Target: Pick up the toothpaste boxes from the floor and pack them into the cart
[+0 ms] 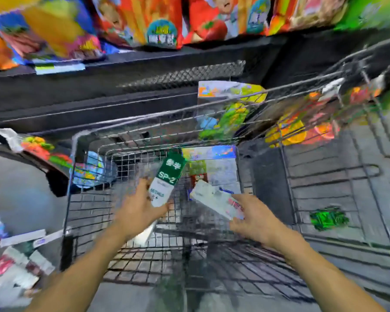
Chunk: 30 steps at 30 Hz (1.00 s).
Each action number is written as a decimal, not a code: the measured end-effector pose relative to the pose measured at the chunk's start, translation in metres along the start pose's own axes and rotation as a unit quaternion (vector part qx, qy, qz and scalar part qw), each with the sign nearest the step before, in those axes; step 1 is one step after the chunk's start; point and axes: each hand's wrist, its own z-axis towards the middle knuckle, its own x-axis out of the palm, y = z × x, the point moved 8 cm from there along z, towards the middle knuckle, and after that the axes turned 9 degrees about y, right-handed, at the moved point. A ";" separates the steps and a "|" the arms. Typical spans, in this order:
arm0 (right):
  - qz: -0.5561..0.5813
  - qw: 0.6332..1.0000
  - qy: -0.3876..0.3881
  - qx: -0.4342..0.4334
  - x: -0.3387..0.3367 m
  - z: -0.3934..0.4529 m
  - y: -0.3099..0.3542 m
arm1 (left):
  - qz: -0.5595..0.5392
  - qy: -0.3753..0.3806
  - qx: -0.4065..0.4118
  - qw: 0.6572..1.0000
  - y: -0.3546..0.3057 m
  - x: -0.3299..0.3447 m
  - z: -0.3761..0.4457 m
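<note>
Both my hands reach over the wire cart (77, 199). My left hand (140, 210) holds a green and white toothpaste box (167, 181) upright above the basket, thumb and fingers around its lower end. My right hand (254, 219) holds a white toothpaste box (216, 199) with red and blue print, tilted toward the left. Several more toothpaste boxes (20, 239) lie in a heap on the floor at the lower left. The picture is blurred by motion.
Colourful packets (212, 154) lie at the far end of the cart basket, and a snack bag (230, 109) leans on its rim. Dark shelves (122, 86) with snack bags stand behind. A second wire rack (324, 176) stands to the right.
</note>
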 end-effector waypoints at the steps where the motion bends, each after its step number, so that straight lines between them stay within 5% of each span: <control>1: -0.035 0.999 0.024 0.002 0.009 0.016 -0.008 | 0.000 0.004 0.001 1.000 0.010 0.004 0.011; 8: -0.212 0.973 0.094 -0.007 0.069 0.109 -0.048 | 0.075 -0.015 0.040 0.996 0.057 0.021 0.066; 15: -0.248 0.967 0.027 -0.045 0.095 0.152 -0.063 | 0.115 0.078 0.016 0.990 0.101 0.062 0.094; 21: -0.270 0.963 -0.009 0.016 0.083 0.151 -0.080 | 0.117 0.105 0.042 0.987 0.100 0.079 0.099; 30: -0.170 0.984 -0.040 0.038 0.036 0.142 -0.090 | 0.378 0.238 0.183 0.876 0.041 0.156 0.086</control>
